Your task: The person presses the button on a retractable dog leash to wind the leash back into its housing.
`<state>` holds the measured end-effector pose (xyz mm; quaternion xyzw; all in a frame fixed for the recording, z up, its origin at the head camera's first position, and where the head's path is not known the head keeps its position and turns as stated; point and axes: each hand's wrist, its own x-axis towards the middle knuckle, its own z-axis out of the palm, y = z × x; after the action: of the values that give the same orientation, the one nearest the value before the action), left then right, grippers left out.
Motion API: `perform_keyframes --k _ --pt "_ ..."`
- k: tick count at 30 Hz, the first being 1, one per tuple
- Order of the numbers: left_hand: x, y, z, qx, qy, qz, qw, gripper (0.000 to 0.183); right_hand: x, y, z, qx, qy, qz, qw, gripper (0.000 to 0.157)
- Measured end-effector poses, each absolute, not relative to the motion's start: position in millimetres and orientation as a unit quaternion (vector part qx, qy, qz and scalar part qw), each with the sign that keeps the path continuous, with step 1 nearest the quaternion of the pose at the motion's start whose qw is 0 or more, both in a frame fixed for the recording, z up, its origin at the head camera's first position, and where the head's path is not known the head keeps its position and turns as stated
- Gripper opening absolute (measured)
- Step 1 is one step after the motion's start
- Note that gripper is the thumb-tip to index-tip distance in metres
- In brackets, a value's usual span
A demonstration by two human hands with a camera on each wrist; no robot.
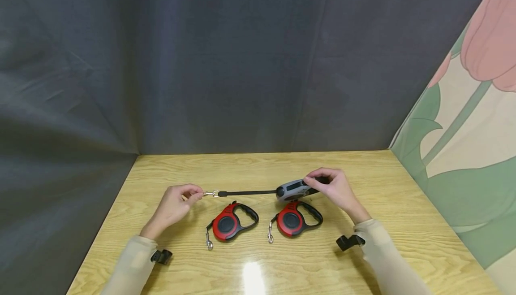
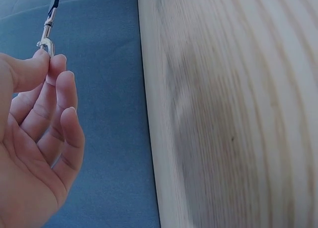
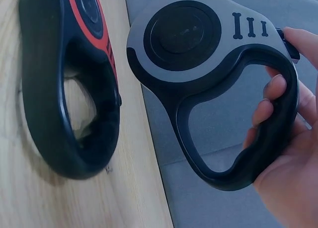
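Observation:
My right hand [image 1: 334, 189] grips the black handle of a grey retractable dog leash [image 1: 296, 190], its fingers curled through the loop. In the right wrist view the thumb [image 3: 302, 43] lies at the black button [image 3: 289, 43] on top of the casing. Between thumb and index finger, my left hand [image 1: 177, 203] pinches the silver snap hook [image 2: 47, 39] at the leash's end. A short black strap [image 1: 250, 193] runs nearly straight from hook to casing, raised over the table. Two red-and-black retractable leashes [image 1: 225, 224] lie nearer me, the right one [image 1: 291, 221] just below the grey casing.
Each red leash has its own silver hook [image 1: 209, 243] lying out to its left. The wooden table [image 1: 193, 272] ends at a dark grey curtain [image 1: 242, 84] behind and on the left. A flowered cloth [image 1: 475, 174] hangs along the right side.

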<state>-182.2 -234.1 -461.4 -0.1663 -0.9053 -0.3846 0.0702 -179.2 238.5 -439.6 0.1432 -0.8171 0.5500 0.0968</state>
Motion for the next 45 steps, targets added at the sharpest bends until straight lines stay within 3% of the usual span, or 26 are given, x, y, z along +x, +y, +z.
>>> perform_keyframes --k 45 --pt "-170 -193 -455 -0.206 -0.892 -0.4 0.036 0.006 -170 195 -429 0.156 -0.812 0.557 0.071 0.008"
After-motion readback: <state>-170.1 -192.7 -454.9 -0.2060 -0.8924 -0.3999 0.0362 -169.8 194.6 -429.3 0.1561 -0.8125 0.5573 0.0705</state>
